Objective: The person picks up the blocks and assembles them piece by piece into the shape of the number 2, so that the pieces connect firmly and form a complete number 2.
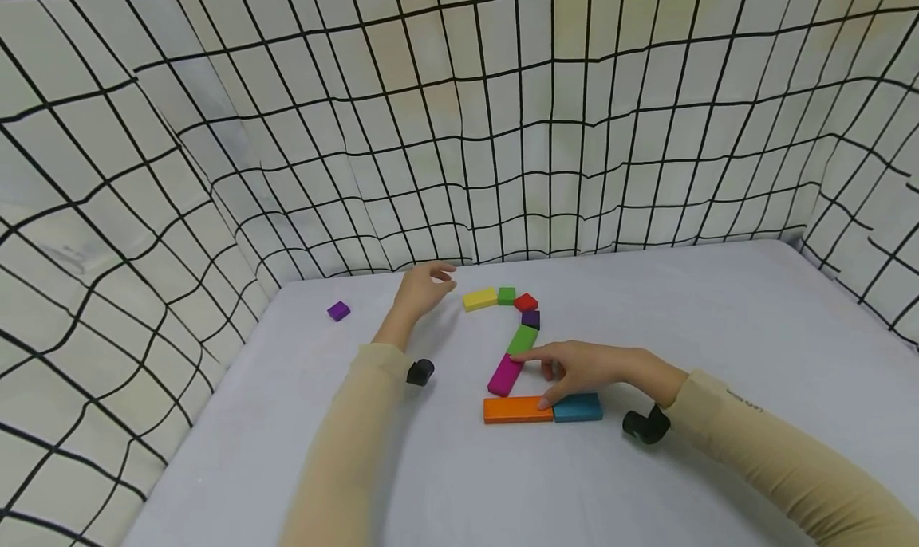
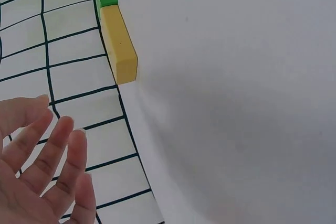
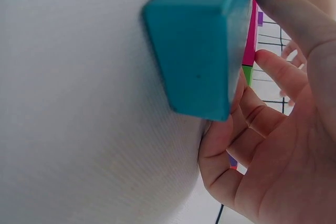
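My left hand (image 1: 424, 289) hangs over the back of the table, fingers loosely bent and nothing in them. Just to its right lies a yellow block (image 1: 480, 299), apart from the fingers in the left wrist view. A curved row runs on from it: a green block (image 1: 506, 296), a red one (image 1: 526, 302), a dark purple one (image 1: 530, 320), a light green one (image 1: 522, 340) and a magenta one (image 1: 506, 375). My right hand (image 1: 585, 369) touches the magenta block with its outstretched index finger. Its thumb rests on the orange block (image 1: 513, 410), close to the blue block (image 1: 578, 408) joined end to end.
A single purple block (image 1: 339, 311) lies at the back left of the white table (image 1: 445, 483). A black grid on a pale wall (image 1: 502, 156) borders the table at the back and sides. Dark wrist cameras (image 1: 646, 426) sit below the sleeves' cuffs.
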Action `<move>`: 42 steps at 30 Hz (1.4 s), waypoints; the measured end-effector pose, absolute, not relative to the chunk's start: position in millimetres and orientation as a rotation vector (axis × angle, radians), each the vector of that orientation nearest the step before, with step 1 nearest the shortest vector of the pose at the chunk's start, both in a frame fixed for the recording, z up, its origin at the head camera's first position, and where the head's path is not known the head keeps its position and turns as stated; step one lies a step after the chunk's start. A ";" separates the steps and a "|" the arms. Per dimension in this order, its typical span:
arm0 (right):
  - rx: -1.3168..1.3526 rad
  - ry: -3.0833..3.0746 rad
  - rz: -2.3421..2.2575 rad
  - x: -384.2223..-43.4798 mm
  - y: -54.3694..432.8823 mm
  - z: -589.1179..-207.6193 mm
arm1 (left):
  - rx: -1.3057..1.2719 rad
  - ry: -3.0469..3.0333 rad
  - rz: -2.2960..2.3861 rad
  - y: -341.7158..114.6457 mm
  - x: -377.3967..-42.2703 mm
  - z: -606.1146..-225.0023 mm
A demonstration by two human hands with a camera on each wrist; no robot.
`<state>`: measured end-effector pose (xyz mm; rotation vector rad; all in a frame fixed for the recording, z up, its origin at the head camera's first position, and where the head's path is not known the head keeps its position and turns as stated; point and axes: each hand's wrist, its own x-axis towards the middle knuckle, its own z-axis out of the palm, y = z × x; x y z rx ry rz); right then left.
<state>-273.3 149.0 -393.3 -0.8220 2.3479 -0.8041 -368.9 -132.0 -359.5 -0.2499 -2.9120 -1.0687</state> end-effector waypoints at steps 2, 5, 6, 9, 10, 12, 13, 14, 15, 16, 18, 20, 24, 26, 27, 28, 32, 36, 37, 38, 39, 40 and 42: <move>-0.823 2.347 -0.804 -272.4 149.0 -393.3 | -0.262 -2.885 -1.075 -134.3 -368.3 -359.6; -0.823 2.345 -0.808 -271.1 148.6 -392.9 | -0.269 -2.848 -1.093 -137.8 -366.0 -357.2; -0.823 2.345 -0.809 -271.1 148.6 -392.9 | -0.272 -2.836 -1.094 -138.9 -365.3 -356.2; -0.828 2.348 -0.805 -271.9 148.9 -393.5 | -0.280 -2.806 -1.090 -142.8 -362.7 -352.6; -0.829 2.350 -0.803 -272.3 149.0 -393.5 | -0.284 -2.797 -1.088 -144.2 -361.7 -351.4; -0.834 2.355 -0.796 -272.9 149.3 -393.3 | -0.295 -2.774 -1.083 -147.2 -360.1 -350.1; -0.835 2.357 -0.793 -272.9 149.5 -393.1 | -0.300 -2.766 -1.080 -148.8 -358.9 -349.5; -0.836 2.356 -0.792 -272.9 149.6 -392.6 | -0.302 -2.758 -1.078 -150.5 -357.6 -348.9; -0.834 2.357 -0.790 -272.8 149.7 -392.1 | -0.305 -2.749 -1.073 -152.4 -356.5 -348.6; -0.835 2.356 -0.791 -272.5 149.7 -391.6 | -0.308 -2.739 -1.069 -154.4 -355.4 -348.3; -0.834 2.354 -0.794 -271.9 149.8 -390.6 | -0.317 -2.718 -1.053 -158.8 -354.0 -348.7; -0.833 2.352 -0.796 -271.4 149.8 -390.0 | -0.320 -2.695 -1.043 -163.8 -353.3 -349.0; -0.837 2.352 -0.794 -271.2 149.5 -389.9 | -0.311 -2.668 -1.026 -175.6 -352.4 -348.7; -0.839 2.352 -0.793 -271.2 149.3 -390.0 | -0.288 -2.667 -1.015 -182.6 -351.7 -348.4; -0.840 2.354 -0.792 -271.3 149.3 -390.0 | -0.276 -2.666 -1.010 -186.6 -351.3 -348.2; -0.838 2.355 -0.792 -271.4 149.1 -389.9 | -0.260 -2.667 -1.000 -191.0 -351.2 -348.3; -0.833 2.356 -0.791 -271.5 148.8 -389.3 | -0.177 -2.669 -0.952 -210.3 -351.2 -350.6; -0.833 2.351 -0.798 -271.4 148.7 -389.1 | -0.078 -2.666 -0.940 -230.3 -352.8 -356.2; -0.833 2.351 -0.798 -271.4 148.8 -389.3 | -0.054 -2.658 -0.959 -235.1 -353.1 -357.6; -0.832 2.353 -0.797 -271.5 149.0 -389.5 | -0.031 -2.646 -0.978 -239.3 -353.1 -358.8; -0.832 2.351 -0.799 -271.4 149.0 -389.5 | -0.008 -2.632 -1.004 -243.6 -353.4 -360.1; -0.832 2.350 -0.800 -271.4 149.1 -389.7 | 0.015 -2.612 -1.040 -247.5 -353.3 -361.1; -0.830 2.347 -0.802 -271.5 149.2 -390.0 | 0.074 -2.572 -1.092 -255.2 -353.4 -363.3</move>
